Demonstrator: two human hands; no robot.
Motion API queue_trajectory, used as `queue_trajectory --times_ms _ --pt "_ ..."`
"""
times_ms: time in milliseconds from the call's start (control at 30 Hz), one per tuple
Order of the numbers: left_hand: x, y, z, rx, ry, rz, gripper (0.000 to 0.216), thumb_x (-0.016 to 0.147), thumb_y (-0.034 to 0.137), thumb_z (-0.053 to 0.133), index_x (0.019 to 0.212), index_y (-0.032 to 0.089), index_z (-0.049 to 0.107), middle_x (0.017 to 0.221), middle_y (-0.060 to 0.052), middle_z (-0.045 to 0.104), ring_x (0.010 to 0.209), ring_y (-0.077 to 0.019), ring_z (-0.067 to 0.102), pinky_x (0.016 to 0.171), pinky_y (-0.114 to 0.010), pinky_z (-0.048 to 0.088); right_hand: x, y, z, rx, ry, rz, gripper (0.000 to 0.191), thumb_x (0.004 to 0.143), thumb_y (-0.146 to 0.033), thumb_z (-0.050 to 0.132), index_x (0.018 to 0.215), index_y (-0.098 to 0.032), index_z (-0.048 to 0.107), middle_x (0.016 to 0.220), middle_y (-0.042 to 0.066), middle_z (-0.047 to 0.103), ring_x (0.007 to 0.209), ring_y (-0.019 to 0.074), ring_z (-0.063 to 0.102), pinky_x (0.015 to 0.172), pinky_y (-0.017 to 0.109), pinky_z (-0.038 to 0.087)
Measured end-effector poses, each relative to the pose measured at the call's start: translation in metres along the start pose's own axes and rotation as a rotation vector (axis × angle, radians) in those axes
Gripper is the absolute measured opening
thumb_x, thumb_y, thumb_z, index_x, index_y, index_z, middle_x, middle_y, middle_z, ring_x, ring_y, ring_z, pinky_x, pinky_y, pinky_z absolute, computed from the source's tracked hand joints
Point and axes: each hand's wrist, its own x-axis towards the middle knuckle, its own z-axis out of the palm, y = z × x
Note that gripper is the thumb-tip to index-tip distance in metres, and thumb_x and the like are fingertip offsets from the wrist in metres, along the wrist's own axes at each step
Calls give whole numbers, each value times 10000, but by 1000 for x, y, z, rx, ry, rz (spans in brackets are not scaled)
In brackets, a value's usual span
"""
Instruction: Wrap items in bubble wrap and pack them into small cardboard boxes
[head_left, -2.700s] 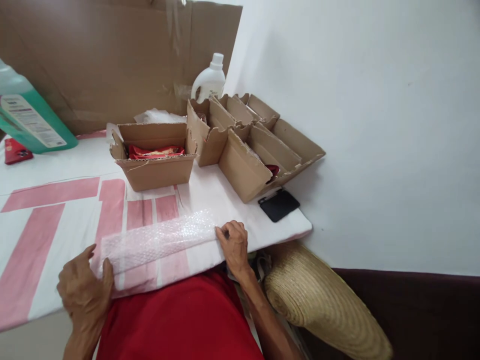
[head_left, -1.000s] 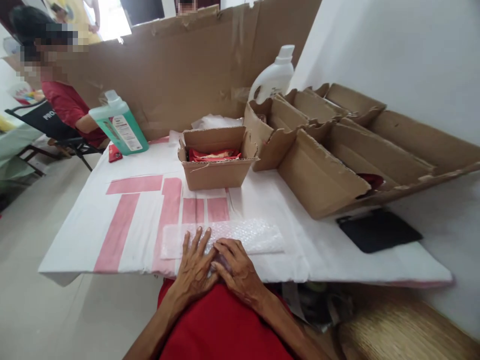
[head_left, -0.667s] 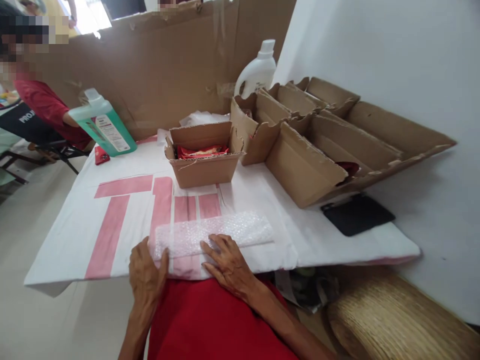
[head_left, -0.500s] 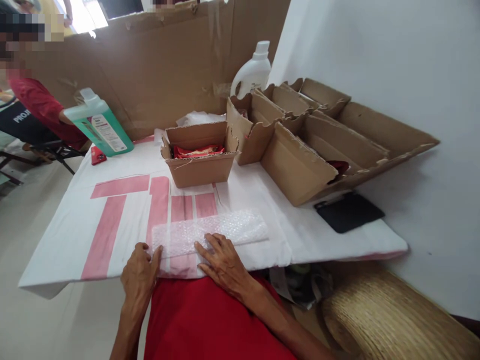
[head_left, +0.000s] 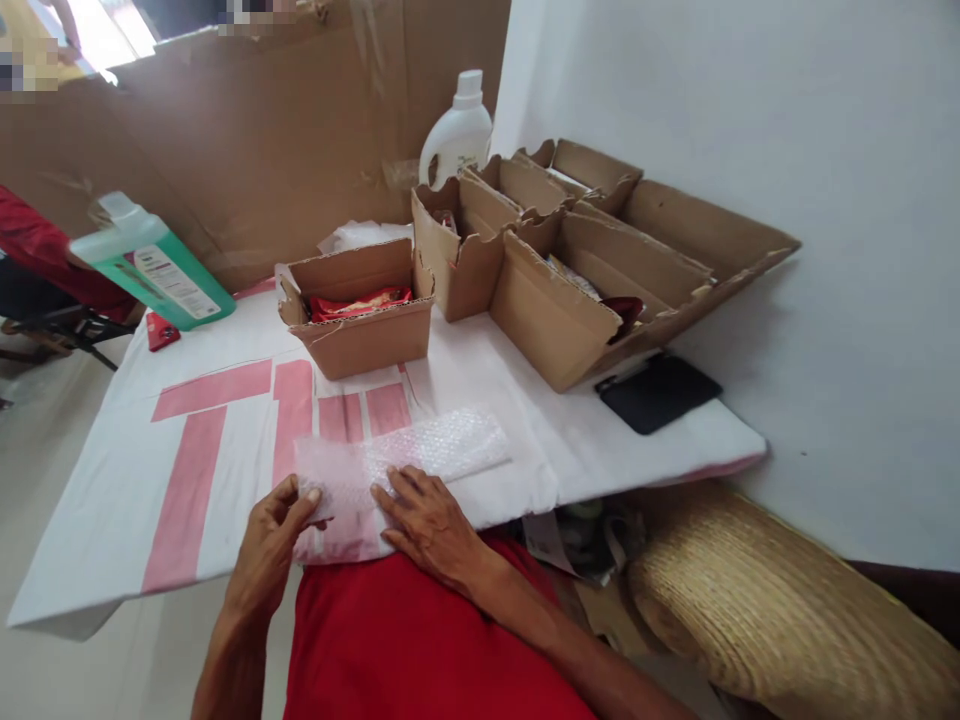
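A flat strip of clear bubble wrap [head_left: 450, 445] lies along the table's front part, in front of me. My left hand [head_left: 274, 530] pinches its left end between thumb and fingers, and that end is lifted a little. My right hand [head_left: 427, 525] rests on the strip's near edge around the middle, fingers spread and stretched out. Beyond the strip stands a small cardboard box [head_left: 367, 345] with red packets [head_left: 360, 303] inside.
Joined cardboard trays [head_left: 555, 320] stand at the right, by the white wall. Behind them is a white jug [head_left: 461, 135]. A green liquid bottle [head_left: 161, 270] and a red phone-like object [head_left: 162, 332] are at the left. A black flat item [head_left: 660, 392] lies at the right edge.
My left hand has gone from lying at the strip's left end to pinching and raising it. The right hand stays on the strip. The view has swung slightly right.
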Motion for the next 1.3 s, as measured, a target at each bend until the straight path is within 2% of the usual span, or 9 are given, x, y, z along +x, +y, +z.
queue_trajectory --times_ms 133,267,433,733,867,933,1100,1233,1300 --pt "18 18 52 124 -193 141 318 858 506 638 863 192 587 818 -5 607 757 -149 590 725 -287 515 -3 2 1 43 26 -12 520 927 -352 707 1389 -176 546 1466 150 539 1358 342 451 1081 485 438" --pt "38 19 98 391 -231 240 316 860 489 581 740 212 487 686 38 511 643 -123 512 642 -264 440 -4 3 4 113 37 -25 404 910 -328 726 1254 -144 619 1256 134 670 1185 301 584 1038 456 490" --pt "52 9 126 565 -246 282 214 828 387 604 729 212 530 662 40 516 613 -128 461 625 -278 369 -6 5 13 99 177 -69 490 899 -309 720 1317 -92 582 1378 191 601 1339 344 493 1139 527 421" --pt "58 0 128 737 -265 379 149 846 342 595 802 214 656 836 -26 611 776 -186 554 761 -341 413 -9 6 25 54 240 -82 351 925 -296 683 1188 -64 666 1197 187 698 1234 333 583 1076 507 486" --pt "59 -1 124 723 -308 412 210 897 359 540 840 211 679 867 -42 627 803 -192 581 779 -351 442 -14 -1 2 -16 243 -134 150 946 -183 615 1025 -91 704 1004 146 734 1022 285 663 915 429 570" --pt "60 -2 121 702 -332 430 247 919 360 505 819 211 676 850 -43 629 793 -188 587 768 -346 455 -20 -4 -17 -33 265 -147 153 973 -146 552 962 -122 703 934 113 733 951 246 672 830 369 582" --pt "63 -3 115 609 -400 499 305 942 391 452 863 224 695 876 -54 675 839 -191 631 804 -348 505 -23 6 -36 -103 443 60 328 994 -190 509 1274 -62 622 1238 190 688 1191 289 611 1014 433 520" --pt "59 -4 107 553 -402 547 295 932 414 482 928 226 709 933 -66 705 883 -196 661 784 -334 528 -21 24 -17 -211 375 171 376 979 -158 514 1340 -82 586 1260 187 687 1205 305 616 995 464 519" --pt "52 -5 96 545 -291 560 302 928 450 501 959 233 708 995 -72 709 894 -198 667 722 -311 524 -22 27 -9 -203 346 186 386 976 -166 532 1348 -75 575 1272 192 682 1222 306 609 1008 463 514"
